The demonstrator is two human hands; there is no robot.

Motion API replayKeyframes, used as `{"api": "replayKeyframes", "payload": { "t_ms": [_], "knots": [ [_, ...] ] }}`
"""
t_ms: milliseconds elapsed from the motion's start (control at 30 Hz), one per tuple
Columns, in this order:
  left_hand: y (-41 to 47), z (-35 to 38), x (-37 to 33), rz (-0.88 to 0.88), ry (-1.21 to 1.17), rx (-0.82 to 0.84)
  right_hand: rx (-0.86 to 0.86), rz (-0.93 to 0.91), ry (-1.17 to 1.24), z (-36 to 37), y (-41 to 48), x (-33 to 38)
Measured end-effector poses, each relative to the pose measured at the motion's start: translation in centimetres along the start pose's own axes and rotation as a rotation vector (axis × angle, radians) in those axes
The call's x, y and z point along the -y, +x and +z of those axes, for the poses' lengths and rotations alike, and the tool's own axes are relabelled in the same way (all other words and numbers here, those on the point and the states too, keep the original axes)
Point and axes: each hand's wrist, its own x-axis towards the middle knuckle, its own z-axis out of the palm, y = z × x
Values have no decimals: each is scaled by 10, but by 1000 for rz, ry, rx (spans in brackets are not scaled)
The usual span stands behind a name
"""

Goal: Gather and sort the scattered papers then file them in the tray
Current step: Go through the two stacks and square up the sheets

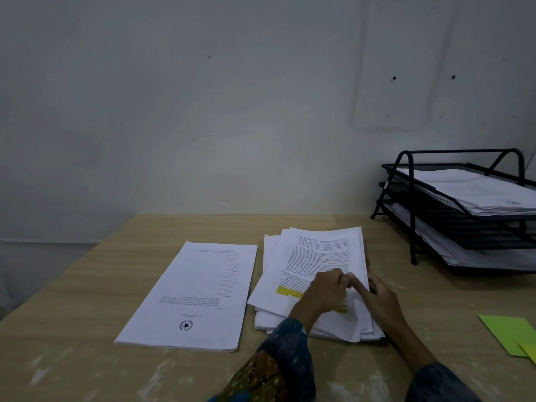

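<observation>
Looking down through the head view, the loose pile of white printed sheets (316, 253) lies mid-tabletop, nearer the far edge, its pages fanned and askew, one page marked with yellow highlighter. Just beside it, toward the left edge, sits a squared-up stack of white pages with a round star emblem (197, 291). The two stacks are close but apart.

The left hand (326, 291) rests on the top page of the loose pile with its fingers curled under. Their tips are hidden, so I cannot tell whether they pinch a sheet. The right hand (381, 297) grips the pile's right edge, thumb laid along the top and fingers curled round the side.

The black wire-mesh three-tier tray (412, 216) stands at the far right corner of the pale wooden tabletop (72, 329). White sheets already lie in its top and bottom tiers. Lime-green paper notes (506, 335) lie at the right edge.

The step in hand looks like sorting: freeing the top sheet from the pile. To do it well, the right hand should pin the pile so only one page lifts. The left should then slide that page clear by its edge, check its heading, and lay it square on the matching stack. Thin sheets cling, so a double pick is the likely slip.
</observation>
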Motion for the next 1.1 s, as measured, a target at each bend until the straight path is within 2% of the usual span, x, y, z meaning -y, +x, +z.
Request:
{"api": "replayKeyframes", "payload": {
  "t_ms": [133, 233, 300, 333, 433, 500, 567, 700, 1100],
  "knots": [
    [-8, -22, 14, 41, -32, 75, 25, 6, -59, -1, -2, -1],
    [-21, -55, 40, 22, -52, -92, 37, 8, -115, -1, -2, -5],
    [-28, -79, 61, -68, 75, -223, 35, 4, -116, -2, 0, -7],
    [-32, -90, 73, -152, 163, -231, 34, 4, -111, -2, 1, -8],
    [-44, -113, 99, -467, 400, -46, 33, 8, -96, -2, 2, -8],
    [-53, -117, 110, -536, 459, 100, 34, 14, -99, -1, 3, -8],
    [-58, -117, 115, -528, 465, 162, 35, 18, -98, 0, 3, -8],
    [-62, -118, 124, -480, 419, 94, 34, 26, -90, 2, 2, -8],
    [-63, -143, 120, -497, 148, 75, 28, 32, -100, 1, 2, -5]
  ]
}}
